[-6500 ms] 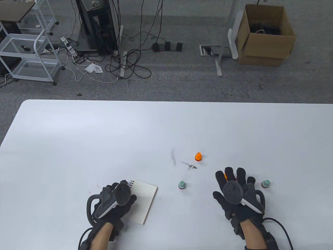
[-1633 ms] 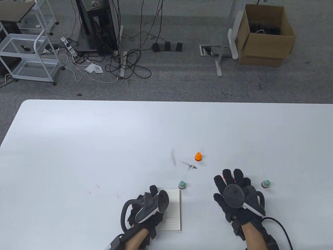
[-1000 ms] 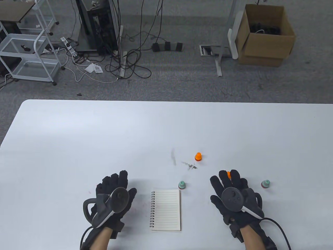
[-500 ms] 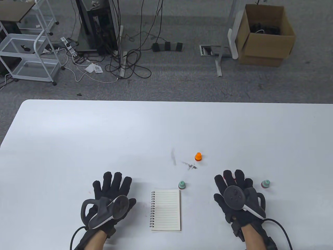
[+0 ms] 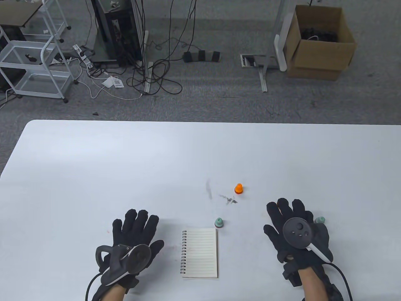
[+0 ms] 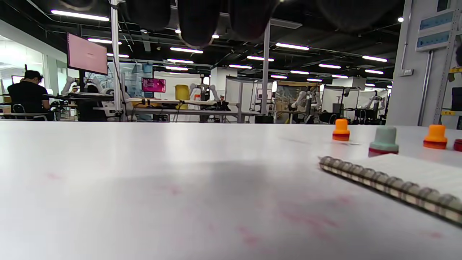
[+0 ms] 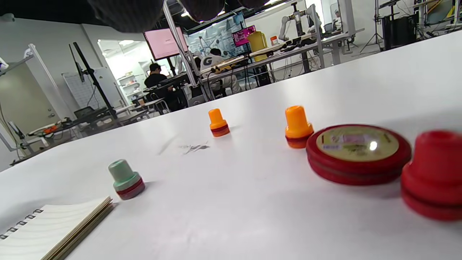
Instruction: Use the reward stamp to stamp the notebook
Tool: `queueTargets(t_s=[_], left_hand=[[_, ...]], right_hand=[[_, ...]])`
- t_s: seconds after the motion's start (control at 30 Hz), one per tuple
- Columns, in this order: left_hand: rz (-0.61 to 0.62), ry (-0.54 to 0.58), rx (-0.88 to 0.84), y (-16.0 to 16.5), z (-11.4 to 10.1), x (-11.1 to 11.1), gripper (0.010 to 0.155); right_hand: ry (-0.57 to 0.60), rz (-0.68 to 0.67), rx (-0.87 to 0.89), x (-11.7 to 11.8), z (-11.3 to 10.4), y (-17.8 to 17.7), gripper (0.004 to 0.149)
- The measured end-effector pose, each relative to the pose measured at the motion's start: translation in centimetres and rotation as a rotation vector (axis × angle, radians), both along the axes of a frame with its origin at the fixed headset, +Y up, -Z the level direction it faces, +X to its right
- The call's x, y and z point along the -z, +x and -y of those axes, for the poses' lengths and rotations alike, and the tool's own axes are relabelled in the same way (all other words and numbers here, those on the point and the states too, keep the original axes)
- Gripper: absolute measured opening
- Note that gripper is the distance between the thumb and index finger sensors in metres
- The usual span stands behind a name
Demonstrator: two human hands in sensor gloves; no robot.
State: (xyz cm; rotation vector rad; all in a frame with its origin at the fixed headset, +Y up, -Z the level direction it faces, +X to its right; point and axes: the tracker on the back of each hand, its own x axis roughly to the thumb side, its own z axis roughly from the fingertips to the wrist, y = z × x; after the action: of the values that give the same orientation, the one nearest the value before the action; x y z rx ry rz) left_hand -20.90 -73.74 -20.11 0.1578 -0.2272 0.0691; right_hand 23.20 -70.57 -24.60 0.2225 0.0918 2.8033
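1. Smooth white table [image 5: 125,156], faintly ink-smudged.
2. Spiral-bound lined notebook [image 5: 200,252] lies open and flat between the hands.
3. Knob-shaped green stamp [image 5: 219,223] stands just beyond the notebook's far right corner.
4. Left hand [image 5: 134,233] and right hand [image 5: 293,225]: black fabric gloves, fingers spread, holding nothing.

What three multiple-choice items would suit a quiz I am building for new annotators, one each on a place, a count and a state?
1. Where does the notebook lie?
A. Between the left hand and the right hand
B. Under the right hand
C. Inside a cardboard box

2. How many orange stamps does the right wrist view show?
A. One
B. Two
C. Four

3. What are the hands doing?
A. Left grips a stamp
B. Right pinches the notebook
C. Both open, holding nothing

Answers: 1 A, it lies alone between them; 2 B, two stand upright there; 3 C, all fingers are spread straight.
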Motion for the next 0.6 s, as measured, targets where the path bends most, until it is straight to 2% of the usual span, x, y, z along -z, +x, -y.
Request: queueTargets(t_s=[0.13, 0.23, 0.33, 0.5, 0.6], left_hand=[[-0.011, -0.003, 0.015, -0.1, 0.1, 0.1, 0.075], [-0.012, -0.003, 0.016, 0.0, 0.0, 0.1, 0.074], [-0.018, 0.001, 0.013, -0.2, 0.0, 0.1, 0.074], [-0.028, -0.011, 0.009, -0.4, 0.1, 0.3, 0.073], [-0.033, -0.019, 0.009, -0.5, 0.1, 0.4, 0.075]], right_hand=[[-0.008, 0.045, -0.117, 1.0, -1.7, 0.6, 0.071], [-0.065, 0.08, -0.209, 2.2, -1.5, 0.5, 0.072], [-0.172, 0.122, -0.309, 3.8, 0.0, 0.2, 0.075], [-0.296, 0.157, -0.374, 5.7, 2.5, -0.4, 0.078], [-0.371, 0.194, -0.472, 6.8, 4.1, -0.6, 0.081]])
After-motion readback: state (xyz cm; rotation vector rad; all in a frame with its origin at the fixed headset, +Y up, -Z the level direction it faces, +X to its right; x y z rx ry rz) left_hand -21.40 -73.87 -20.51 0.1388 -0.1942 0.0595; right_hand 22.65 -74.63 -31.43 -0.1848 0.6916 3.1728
